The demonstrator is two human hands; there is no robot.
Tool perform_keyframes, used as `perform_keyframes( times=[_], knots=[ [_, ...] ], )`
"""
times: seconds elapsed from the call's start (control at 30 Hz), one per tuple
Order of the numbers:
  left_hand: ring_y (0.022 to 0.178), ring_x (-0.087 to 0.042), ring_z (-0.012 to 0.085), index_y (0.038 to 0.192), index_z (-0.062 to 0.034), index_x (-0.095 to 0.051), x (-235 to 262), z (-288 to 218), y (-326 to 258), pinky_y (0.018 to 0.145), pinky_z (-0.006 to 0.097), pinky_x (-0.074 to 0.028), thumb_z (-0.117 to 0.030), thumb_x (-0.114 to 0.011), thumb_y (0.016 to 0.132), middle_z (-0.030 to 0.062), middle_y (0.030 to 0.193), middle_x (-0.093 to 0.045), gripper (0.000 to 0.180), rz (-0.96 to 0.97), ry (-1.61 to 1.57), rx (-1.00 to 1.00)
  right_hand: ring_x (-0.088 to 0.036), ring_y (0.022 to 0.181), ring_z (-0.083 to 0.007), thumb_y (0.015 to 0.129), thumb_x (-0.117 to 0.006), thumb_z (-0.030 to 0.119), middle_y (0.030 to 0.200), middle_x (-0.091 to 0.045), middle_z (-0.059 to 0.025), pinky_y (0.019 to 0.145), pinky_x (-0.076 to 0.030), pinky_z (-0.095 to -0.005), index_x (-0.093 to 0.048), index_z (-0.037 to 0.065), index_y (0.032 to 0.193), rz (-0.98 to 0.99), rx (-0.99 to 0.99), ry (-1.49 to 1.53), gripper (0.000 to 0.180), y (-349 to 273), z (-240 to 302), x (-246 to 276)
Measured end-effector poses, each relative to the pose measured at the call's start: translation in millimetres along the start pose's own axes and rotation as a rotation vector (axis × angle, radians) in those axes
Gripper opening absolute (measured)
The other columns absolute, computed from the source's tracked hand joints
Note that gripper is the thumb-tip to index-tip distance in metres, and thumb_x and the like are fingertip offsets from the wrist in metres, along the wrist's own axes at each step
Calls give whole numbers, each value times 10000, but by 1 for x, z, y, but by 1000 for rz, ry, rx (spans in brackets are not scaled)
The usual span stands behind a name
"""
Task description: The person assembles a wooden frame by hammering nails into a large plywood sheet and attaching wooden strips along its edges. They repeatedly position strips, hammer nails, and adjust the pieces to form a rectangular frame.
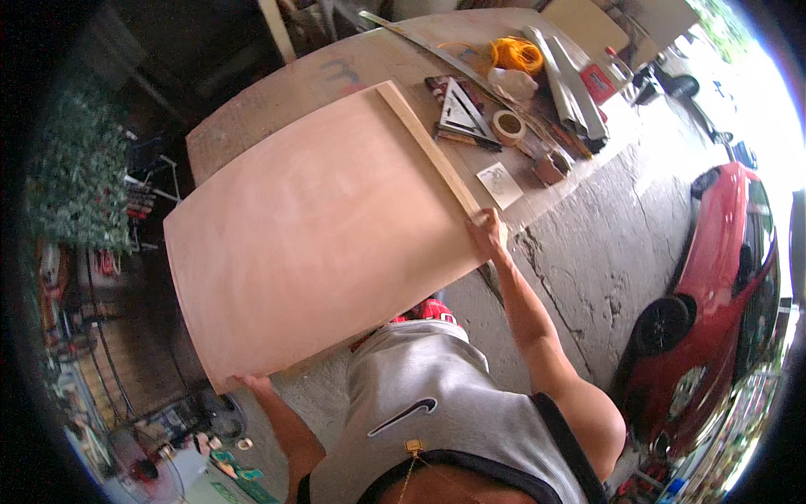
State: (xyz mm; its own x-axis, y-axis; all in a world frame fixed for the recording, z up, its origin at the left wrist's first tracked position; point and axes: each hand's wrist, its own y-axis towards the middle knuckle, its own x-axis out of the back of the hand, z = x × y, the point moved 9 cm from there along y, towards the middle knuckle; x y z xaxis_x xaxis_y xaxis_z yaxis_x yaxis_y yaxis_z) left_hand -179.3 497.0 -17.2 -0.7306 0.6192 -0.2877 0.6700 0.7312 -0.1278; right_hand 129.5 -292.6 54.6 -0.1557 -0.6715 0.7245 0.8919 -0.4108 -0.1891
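A large pale plywood sheet point(311, 231) lies across the worktable, its near part reaching out in front of my body. Along its right edge runs a narrow wooden strip point(430, 153). My left hand point(252, 383) holds the sheet's near left corner, with fingers partly hidden beneath it. At the near right corner, my right hand point(487, 234) is closed around the end of the strip and the edge of the sheet. How the fingers sit underneath is hidden.
Right of the sheet, the worktable point(243, 113) carries a speed square point(463, 116), masking tape roll point(509, 127), small card point(499, 185), orange cord point(516, 55), long metal ruler point(428, 49) and red-labelled jug point(606, 76). A red car point(714, 277) stands on the right; a fan point(144, 470) is lower left.
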Motion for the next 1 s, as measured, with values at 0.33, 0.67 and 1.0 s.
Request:
perform_keyframes(
  times=[0.33,0.67,1.0],
  knots=[
    [1276,-390,339,1407,-108,-336,13,-39,2,1059,504,-332,-592,-492,866,107,1427,-384,742,149,1574,-1190,-655,816,-288,700,-762,412,861,-668,-145,729,-513,-387,-549,111,1102,42,16,-43,545,-39,9,-13],
    [1184,-453,427,1302,44,-424,66,-58,21,980,533,-392,-397,-690,805,257,1294,-474,716,98,1492,-703,-621,958,-402,780,-682,425,992,-644,-242,824,-486,-459,-494,77,1146,4,-15,-27,538,-98,34,-18],
    [1287,-362,369,1433,-84,-256,59,-36,14,1024,545,-364,-674,-322,892,178,1461,-288,803,-305,176,79,-586,1026,-384,816,-647,417,1062,-616,-223,867,-460,-446,-464,85,1179,-1,16,-19,524,-107,43,-17]
  ],
)
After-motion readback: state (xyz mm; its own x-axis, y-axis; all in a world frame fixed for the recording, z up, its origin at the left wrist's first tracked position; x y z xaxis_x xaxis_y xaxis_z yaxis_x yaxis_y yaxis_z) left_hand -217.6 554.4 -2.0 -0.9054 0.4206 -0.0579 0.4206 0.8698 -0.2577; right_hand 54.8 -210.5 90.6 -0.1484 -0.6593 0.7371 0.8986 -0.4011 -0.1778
